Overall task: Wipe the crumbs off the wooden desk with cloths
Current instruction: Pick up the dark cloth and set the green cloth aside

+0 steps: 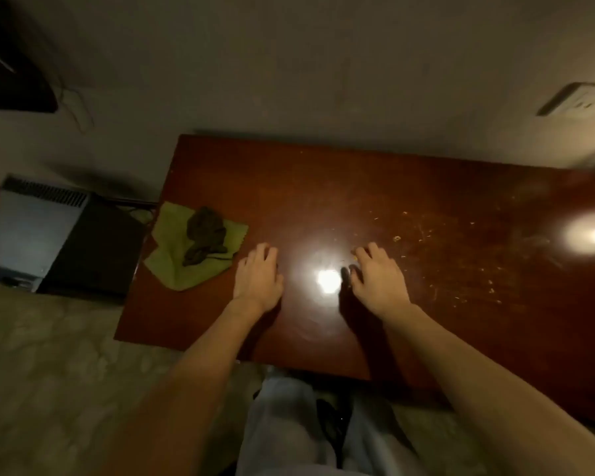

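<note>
A dark red wooden desk (323, 187) fills the middle of the view. A light green cloth (172, 262) lies flat at its left edge, and a crumpled dark green cloth (205, 235) sits on top of it. Pale crumbs (426, 231) are scattered over the desk's right half. My left hand (258, 273) rests flat on the desk just right of the cloths, fingers straight, holding nothing. Palm down near the desk's middle lies my right hand (378, 276), empty too, at the left fringe of the crumbs.
A wall runs behind the desk, with a socket plate (577, 101) at the upper right. A grey and black box-shaped appliance (49, 235) stands on the floor left of the desk. Bright lamp glare (327, 280) lies between my hands. My light trousers (289, 424) show below.
</note>
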